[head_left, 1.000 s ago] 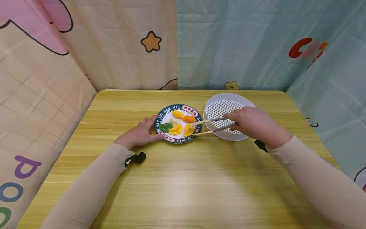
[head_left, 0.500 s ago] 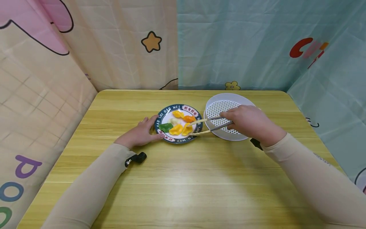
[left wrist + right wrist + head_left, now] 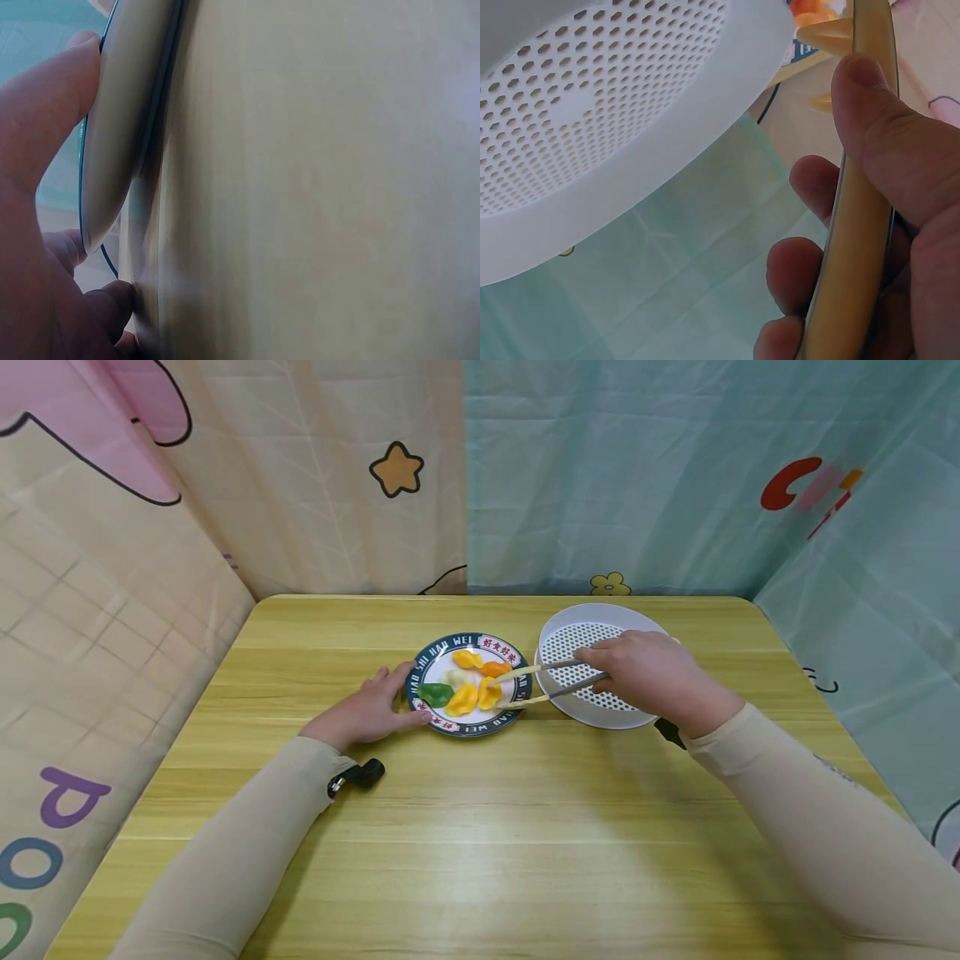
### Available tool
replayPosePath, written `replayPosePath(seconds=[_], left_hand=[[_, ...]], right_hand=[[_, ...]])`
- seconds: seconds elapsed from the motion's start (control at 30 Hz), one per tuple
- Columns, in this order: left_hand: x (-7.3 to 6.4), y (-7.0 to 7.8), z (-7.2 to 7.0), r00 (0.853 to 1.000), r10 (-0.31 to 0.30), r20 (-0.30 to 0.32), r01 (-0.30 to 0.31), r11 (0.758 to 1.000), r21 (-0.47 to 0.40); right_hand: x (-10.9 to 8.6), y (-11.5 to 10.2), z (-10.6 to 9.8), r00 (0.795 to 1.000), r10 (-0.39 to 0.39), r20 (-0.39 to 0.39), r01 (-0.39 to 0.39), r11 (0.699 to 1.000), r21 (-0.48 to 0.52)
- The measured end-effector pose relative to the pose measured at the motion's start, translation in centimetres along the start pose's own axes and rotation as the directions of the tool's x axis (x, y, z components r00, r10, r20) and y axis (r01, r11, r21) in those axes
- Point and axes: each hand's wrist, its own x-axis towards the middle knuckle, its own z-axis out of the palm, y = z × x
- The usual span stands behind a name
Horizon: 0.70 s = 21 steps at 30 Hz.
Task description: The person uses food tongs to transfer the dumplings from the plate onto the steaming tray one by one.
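My left hand (image 3: 367, 710) holds the left rim of a round plate (image 3: 468, 729), its thumb and fingers spread around the edge. On the plate lie several dumplings: a green dumpling (image 3: 435, 695), a white dumpling (image 3: 455, 677), an orange dumpling (image 3: 496, 669), and yellow ones. My right hand (image 3: 660, 672) grips wooden and metal tongs (image 3: 855, 247), reaching leftward over the basket. The tong tips stand at the right-hand yellow dumpling (image 3: 489, 693), one on its far side and one on its near side. Whether they squeeze it, I cannot tell.
Right of the plate sits a white round basket (image 3: 551, 627) with a perforated bottom, partly under my right hand. All of this stands on a wooden table (image 3: 465, 843). Printed curtains (image 3: 675, 485) enclose its back and sides.
My right hand and the tongs have moved slightly left and away from me. The right-hand yellow dumpling has shifted a little the same way. My left hand and the plate stay put.
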Motion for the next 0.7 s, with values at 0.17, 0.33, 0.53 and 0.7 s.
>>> replayPosePath(seconds=[0.17,0.33,0.53,0.7], left_hand=[[0.03,-0.01,0.04,1.000,0.009,0.001,-0.009,1.000,-0.002],[0.14,-0.12,0.06,1.000,-0.002,0.000,0.002,1.000,-0.001],[0.30,-0.19,0.17,1.000,-0.004,0.003,0.004,1.000,-0.001],[0.17,-0.15,0.13,1.000,-0.004,-0.001,0.004,1.000,-0.006]], right_hand=[[0.04,0.21,-0.11,1.000,0.023,0.013,-0.022,1.000,-0.019],[0.25,0.02,-0.47,1.000,0.018,0.024,-0.018,0.999,-0.031],[0.43,-0.16,-0.92,0.999,0.029,0.027,-0.028,0.999,-0.021],[0.60,-0.24,-0.73,1.000,0.018,0.023,-0.017,0.999,-0.032]])
